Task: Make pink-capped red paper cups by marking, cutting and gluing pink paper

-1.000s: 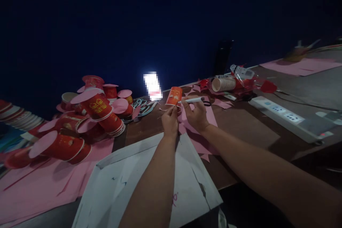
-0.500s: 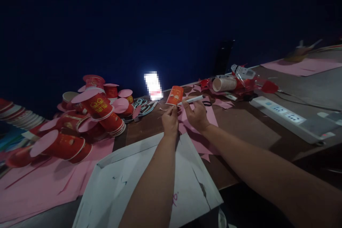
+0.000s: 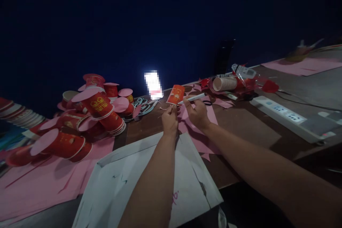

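Low at its near rim, an orange-red paper cup (image 3: 176,93) with a pale edge is pinched by my left hand (image 3: 170,120), whose fingers are closed. A white marker (image 3: 195,97) with a dark far end is gripped in my right hand (image 3: 198,113). The marker's tip points left, close to the cup's lower right edge; I cannot tell whether it touches. Beneath my right hand lies a pink paper sheet (image 3: 212,115). The dark loops of scissors (image 3: 207,103) show just beyond that hand.
Red paper cups with pink discs (image 3: 97,108) are heaped at left on pink sheets (image 3: 40,188). A white cardboard box lid (image 3: 128,171) lies under my forearms. To the right are bagged paper cups (image 3: 226,83) and a power strip (image 3: 279,112). A lit phone (image 3: 153,84) stands behind a coiled cable (image 3: 144,107).
My right hand and the marker have shifted slightly right. The cup has tipped a little, and my left hand stays at its edge.
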Tool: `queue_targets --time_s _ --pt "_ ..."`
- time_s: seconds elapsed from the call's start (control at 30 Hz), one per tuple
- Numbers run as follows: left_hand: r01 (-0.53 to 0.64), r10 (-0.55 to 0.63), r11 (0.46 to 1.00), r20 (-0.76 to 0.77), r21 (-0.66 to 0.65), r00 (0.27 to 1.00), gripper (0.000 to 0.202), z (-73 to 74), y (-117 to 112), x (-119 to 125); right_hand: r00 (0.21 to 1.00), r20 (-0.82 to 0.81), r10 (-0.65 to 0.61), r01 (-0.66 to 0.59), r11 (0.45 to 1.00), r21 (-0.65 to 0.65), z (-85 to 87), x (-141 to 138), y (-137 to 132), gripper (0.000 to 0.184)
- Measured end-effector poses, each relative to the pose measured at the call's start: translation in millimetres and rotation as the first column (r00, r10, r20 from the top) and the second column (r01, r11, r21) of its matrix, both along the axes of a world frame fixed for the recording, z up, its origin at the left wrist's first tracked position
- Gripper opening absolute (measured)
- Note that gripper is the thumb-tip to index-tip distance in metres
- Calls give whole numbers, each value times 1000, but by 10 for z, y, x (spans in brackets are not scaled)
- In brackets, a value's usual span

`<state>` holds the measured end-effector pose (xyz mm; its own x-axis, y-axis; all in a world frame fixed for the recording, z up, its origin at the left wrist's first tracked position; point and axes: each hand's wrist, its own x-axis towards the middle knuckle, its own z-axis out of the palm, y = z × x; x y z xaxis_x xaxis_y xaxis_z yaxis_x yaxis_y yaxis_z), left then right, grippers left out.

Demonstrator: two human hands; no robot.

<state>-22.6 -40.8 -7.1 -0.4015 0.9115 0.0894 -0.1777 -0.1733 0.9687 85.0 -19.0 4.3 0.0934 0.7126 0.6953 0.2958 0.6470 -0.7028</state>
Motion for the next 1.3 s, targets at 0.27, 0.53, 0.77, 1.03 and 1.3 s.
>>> queue_targets --time_s 0.27,0.53,0.77,1.03,1.3 --pt "-9 11 999 43 -48 999 18 -13 24 7 997 -74 23 -27 998 -64 -1 11 18 26" --pt "-5 5 999 11 -44 1000 21 -22 22 10 996 -86 -11 4 997 -80 3 17 23 28" --pt "0 -1 998 -17 -70 1000 19 -10 20 3 1000 3 10 -10 989 -149 19 12 -8 27" --pt "5 -8 997 -42 -77 999 24 -16 8 14 996 -66 -59 49 989 -140 -13 45 64 32" --pt "-8 8 1000 14 -23 1000 19 -53 38 2 1000 3 1 -1 989 -151 19 25 1 29"
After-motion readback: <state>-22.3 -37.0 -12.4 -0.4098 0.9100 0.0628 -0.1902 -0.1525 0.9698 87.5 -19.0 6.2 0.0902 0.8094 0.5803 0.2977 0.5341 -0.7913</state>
